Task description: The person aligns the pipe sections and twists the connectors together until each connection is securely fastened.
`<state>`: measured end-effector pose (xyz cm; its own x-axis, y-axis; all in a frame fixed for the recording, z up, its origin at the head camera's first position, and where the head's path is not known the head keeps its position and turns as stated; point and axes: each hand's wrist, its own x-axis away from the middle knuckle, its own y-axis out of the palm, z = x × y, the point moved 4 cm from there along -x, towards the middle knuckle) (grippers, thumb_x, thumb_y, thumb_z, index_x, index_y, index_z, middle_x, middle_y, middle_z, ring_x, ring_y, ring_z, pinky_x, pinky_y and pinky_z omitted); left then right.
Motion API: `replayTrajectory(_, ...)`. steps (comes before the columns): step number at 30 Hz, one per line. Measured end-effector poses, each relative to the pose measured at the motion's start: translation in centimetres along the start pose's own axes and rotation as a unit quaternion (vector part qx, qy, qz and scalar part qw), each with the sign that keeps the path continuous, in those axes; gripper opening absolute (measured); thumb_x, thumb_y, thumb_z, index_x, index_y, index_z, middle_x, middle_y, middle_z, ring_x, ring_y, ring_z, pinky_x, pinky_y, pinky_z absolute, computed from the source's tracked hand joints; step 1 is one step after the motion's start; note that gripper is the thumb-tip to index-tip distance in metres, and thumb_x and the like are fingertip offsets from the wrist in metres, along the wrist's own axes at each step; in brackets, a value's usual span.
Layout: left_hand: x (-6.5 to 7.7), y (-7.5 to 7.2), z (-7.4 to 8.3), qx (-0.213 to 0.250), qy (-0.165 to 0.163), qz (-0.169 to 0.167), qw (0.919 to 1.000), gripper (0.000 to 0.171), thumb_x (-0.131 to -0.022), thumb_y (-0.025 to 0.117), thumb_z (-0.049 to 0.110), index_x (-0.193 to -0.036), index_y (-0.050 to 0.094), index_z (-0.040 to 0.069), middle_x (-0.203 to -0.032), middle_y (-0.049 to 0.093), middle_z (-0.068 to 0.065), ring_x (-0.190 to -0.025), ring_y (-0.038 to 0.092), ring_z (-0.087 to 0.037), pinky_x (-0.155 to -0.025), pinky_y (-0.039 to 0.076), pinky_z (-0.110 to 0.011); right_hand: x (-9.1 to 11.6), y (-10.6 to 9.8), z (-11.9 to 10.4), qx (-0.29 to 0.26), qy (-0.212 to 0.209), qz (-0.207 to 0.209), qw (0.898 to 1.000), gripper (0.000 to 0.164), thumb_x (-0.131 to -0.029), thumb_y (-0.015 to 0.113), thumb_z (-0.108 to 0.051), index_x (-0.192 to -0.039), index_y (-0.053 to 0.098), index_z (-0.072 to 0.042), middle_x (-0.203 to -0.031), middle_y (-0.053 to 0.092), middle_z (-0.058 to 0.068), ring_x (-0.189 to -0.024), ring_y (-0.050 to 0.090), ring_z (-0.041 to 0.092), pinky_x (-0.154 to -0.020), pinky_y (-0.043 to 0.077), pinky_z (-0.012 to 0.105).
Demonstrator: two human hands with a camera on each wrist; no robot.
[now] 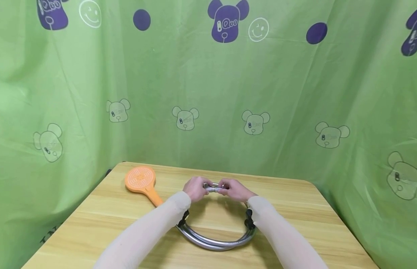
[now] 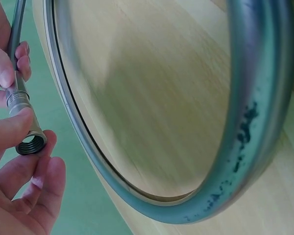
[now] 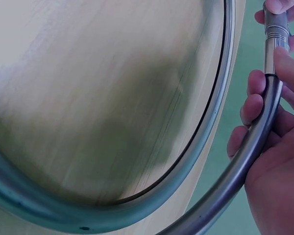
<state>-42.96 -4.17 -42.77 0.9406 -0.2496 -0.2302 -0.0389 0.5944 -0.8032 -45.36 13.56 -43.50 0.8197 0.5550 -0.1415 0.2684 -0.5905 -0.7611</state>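
Observation:
A coiled silver shower hose [image 1: 213, 244] forms a ring on the wooden table. My left hand [image 1: 195, 189] pinches the metal end fitting [image 2: 20, 105] of the hose between thumb and fingers. In the left wrist view the fitting's open end shows internal threads. My right hand [image 1: 238, 190] grips the hose just behind that fitting, with its thumb on the metal collar [image 3: 269, 56] in the right wrist view. Left of the hands lies an orange shower head [image 1: 140, 179], its perforated face up and its handle partly hidden behind the left forearm.
The wooden table [image 1: 302, 216] has rounded far corners. Behind and around it hangs a green curtain [image 1: 208, 82] printed with bear heads and purple dots. A black strap with a camera [image 1: 250, 219] sits at the right wrist, close to the hose ring.

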Motion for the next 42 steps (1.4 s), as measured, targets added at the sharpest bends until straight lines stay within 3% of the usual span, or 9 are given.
replayTrajectory(5, 0.06, -0.10, 0.06, 0.007, -0.002, -0.001, 1.0000, 0.034, -0.078, 0.081, 0.006, -0.108, 0.078, 0.021, -0.101, 0.076, -0.001, -0.084, 0.063, -0.014, -0.076, 0.052, -0.033, -0.07, -0.02, -0.22, 0.013, -0.009, -0.015, 1.000, 0.019, -0.100, 0.060, -0.015, -0.097, 0.070, 0.001, -0.086, 0.066, 0.018, -0.071, 0.050, 0.012, -0.061, 0.043, 0.026)
replayTrajectory(10, 0.13, 0.01, -0.09, 0.016, -0.003, -0.003, 0.9999, 0.033, -0.077, 0.081, 0.005, -0.107, 0.078, 0.021, -0.098, 0.075, -0.001, -0.082, 0.062, -0.013, -0.073, 0.051, -0.032, 0.05, 0.10, -0.27, 0.015, 0.024, -0.014, 1.000, 0.028, -0.102, 0.057, -0.019, -0.092, 0.070, 0.004, -0.083, 0.065, 0.020, -0.063, 0.042, 0.011, -0.056, 0.036, 0.024)
replayTrajectory(13, 0.19, 0.11, -0.15, 0.014, -0.001, -0.005, 0.9999, 0.034, -0.077, 0.081, 0.006, -0.107, 0.078, 0.021, -0.099, 0.075, -0.001, -0.083, 0.062, -0.013, -0.074, 0.051, -0.032, 0.18, 0.17, -0.32, 0.003, 0.040, -0.014, 0.999, 0.026, -0.100, 0.060, -0.024, -0.097, 0.072, -0.001, -0.087, 0.068, 0.017, -0.068, 0.049, 0.014, -0.060, 0.040, 0.025)
replayTrajectory(17, 0.21, 0.19, -0.13, 0.011, -0.003, -0.006, 0.9999, 0.034, -0.078, 0.081, 0.007, -0.109, 0.078, 0.022, -0.100, 0.076, -0.001, -0.085, 0.063, -0.013, -0.076, 0.052, -0.032, 0.33, 0.22, -0.37, -0.014, 0.034, -0.010, 0.999, 0.019, -0.093, 0.070, -0.018, -0.107, 0.066, -0.006, -0.090, 0.067, 0.012, -0.078, 0.057, 0.018, -0.068, 0.047, 0.029)
replayTrajectory(21, 0.12, 0.16, -0.01, 0.013, -0.002, -0.006, 0.9999, 0.034, -0.079, 0.081, 0.007, -0.109, 0.078, 0.021, -0.100, 0.075, -0.001, -0.084, 0.062, -0.014, -0.076, 0.052, -0.033, 0.31, 0.15, -0.30, -0.015, 0.015, -0.002, 1.000, 0.019, -0.089, 0.072, -0.008, -0.103, 0.059, -0.004, -0.086, 0.063, 0.009, -0.076, 0.054, 0.016, -0.068, 0.046, 0.029)
replayTrajectory(29, -0.05, 0.13, 0.00, 0.008, -0.004, -0.005, 0.9999, 0.035, -0.078, 0.082, 0.007, -0.110, 0.078, 0.022, -0.098, 0.075, 0.001, -0.083, 0.062, -0.013, -0.075, 0.052, -0.032, 0.23, -0.16, -0.16, -0.011, 0.006, -0.013, 1.000, 0.007, -0.097, 0.065, -0.013, -0.100, 0.065, -0.007, -0.090, 0.064, 0.014, -0.077, 0.054, 0.015, -0.067, 0.046, 0.028)
replayTrajectory(37, -0.04, 0.02, -0.03, 0.007, -0.004, -0.004, 1.0000, 0.035, -0.078, 0.082, 0.007, -0.109, 0.078, 0.022, -0.096, 0.074, 0.001, -0.082, 0.061, -0.013, -0.074, 0.050, -0.032, -0.11, -0.17, -0.28, 0.018, 0.011, -0.025, 0.999, 0.024, -0.103, 0.056, -0.017, -0.102, 0.071, 0.002, -0.089, 0.065, 0.019, -0.071, 0.049, 0.013, -0.062, 0.042, 0.026)
replayTrajectory(42, 0.06, 0.05, -0.11, 0.009, -0.001, -0.003, 1.0000, 0.035, -0.077, 0.082, 0.006, -0.109, 0.078, 0.022, -0.096, 0.075, 0.000, -0.082, 0.062, -0.013, -0.074, 0.051, -0.032, -0.02, 0.01, -0.22, 0.004, 0.035, -0.022, 0.999, 0.025, -0.101, 0.059, -0.024, -0.105, 0.072, -0.003, -0.089, 0.066, 0.014, -0.073, 0.051, 0.014, -0.064, 0.043, 0.028)
